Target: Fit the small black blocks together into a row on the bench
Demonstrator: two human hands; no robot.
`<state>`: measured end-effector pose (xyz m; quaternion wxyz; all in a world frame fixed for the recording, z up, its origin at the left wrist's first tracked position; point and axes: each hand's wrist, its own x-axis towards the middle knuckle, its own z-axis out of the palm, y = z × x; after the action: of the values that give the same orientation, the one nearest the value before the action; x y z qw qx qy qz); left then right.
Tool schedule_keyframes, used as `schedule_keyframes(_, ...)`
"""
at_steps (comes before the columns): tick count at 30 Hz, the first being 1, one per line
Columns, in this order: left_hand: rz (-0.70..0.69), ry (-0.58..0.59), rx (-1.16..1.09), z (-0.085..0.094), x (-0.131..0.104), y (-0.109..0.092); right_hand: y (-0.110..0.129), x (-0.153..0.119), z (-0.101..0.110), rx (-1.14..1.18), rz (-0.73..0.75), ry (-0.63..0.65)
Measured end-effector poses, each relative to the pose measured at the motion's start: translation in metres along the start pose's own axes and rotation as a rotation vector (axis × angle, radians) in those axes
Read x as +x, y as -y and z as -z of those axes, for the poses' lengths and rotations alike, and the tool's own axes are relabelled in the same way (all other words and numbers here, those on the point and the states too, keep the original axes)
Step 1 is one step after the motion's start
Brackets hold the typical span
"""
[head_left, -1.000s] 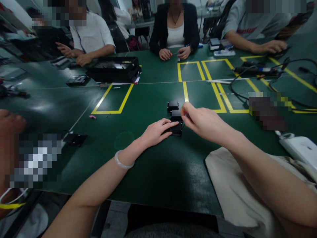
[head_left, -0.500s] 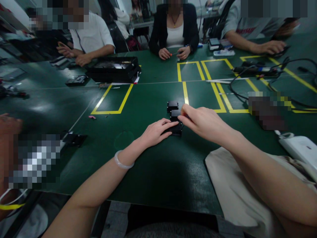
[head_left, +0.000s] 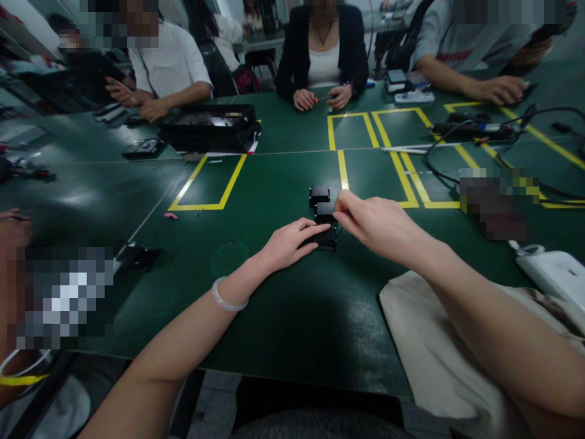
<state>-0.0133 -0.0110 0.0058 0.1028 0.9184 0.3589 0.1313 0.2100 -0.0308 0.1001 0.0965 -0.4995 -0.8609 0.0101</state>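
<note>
Three small black box-shaped blocks, much like servo motors, stand in a row on the green table. The far block is untouched. Just in front of it sits the middle block, close to my right fingertips. My left hand grips the near block, its index finger over the top and its thumb at the front side. My right hand is closed in a pinch just right of the blocks. A thin dark line shows below its fingertips; what it holds is hidden.
Yellow tape marks rectangles on the table. A beige cloth lies under my right forearm, with a white device beside it. Black cables lie to the right. A black tray stands farther back. Several people sit around.
The view has shifted very slightly. My left hand stays on the near block, and my right hand remains pinched beside the blocks with hardly any visible movement.
</note>
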Motion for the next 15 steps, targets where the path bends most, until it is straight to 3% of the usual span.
schedule_keyframes(15, 0.005, 0.003, 0.004, 0.0013, 0.0001, -0.0011, 0.0009, 0.0007, 0.0003, 0.014, -0.006, 0.000)
